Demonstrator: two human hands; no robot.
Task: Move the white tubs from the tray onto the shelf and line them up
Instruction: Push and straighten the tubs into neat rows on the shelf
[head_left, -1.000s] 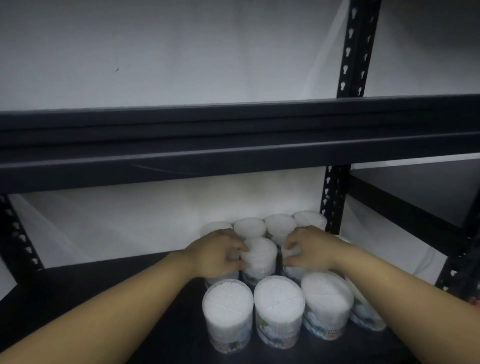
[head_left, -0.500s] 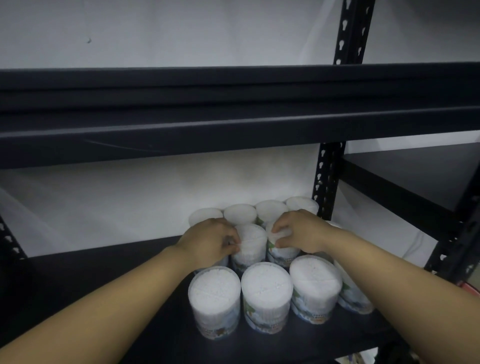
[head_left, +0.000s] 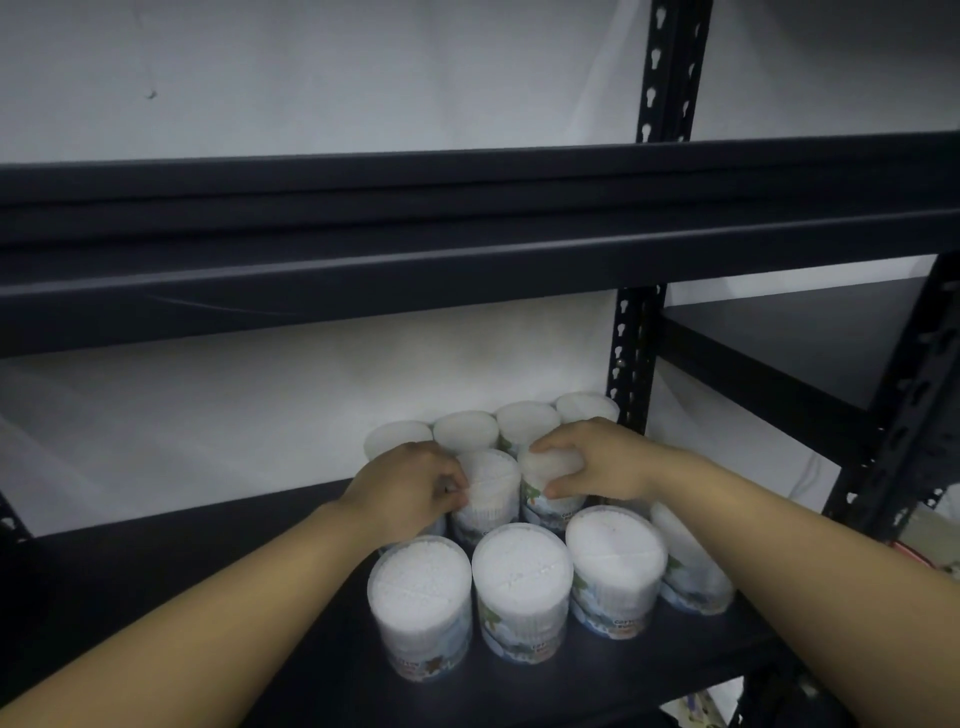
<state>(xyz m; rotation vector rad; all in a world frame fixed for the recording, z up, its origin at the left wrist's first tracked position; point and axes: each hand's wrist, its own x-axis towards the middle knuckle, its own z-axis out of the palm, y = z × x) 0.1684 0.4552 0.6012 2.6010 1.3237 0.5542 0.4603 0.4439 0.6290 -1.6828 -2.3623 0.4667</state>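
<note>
Head view shows the white, round, clear-walled plastic tubs packed with cotton swabs (head_left: 421, 597) standing in three rows on the dark matte metal shelf (head_left: 156, 587), toward its right end beside the black perforated upright post (head_left: 631, 353). Back row sits against the pale wall; front row stands near the shelf's front edge. No tray is in view.

Left hand (head_left: 410, 486) curls its fingers round a middle-row tub at that row's left, mostly hidden beneath it, with fingertips touching the neighbouring middle-row tub (head_left: 488, 488). Right hand (head_left: 597, 462) pinches the top rim of the next middle-row tub (head_left: 550, 483), thumb in front, fingers over the lid.

These tubs are probably light, with stiff thin walls that could flex under a hard squeeze. Smooth plastic and glossy printed labels may be a bit slippery. Flat tops and straight cylindrical sides suit a hold round the upper wall or rim. Being tall and light, they would likely tip if nudged high up, so sliding from lower on the wall seems safer when straightening the row.
</note>
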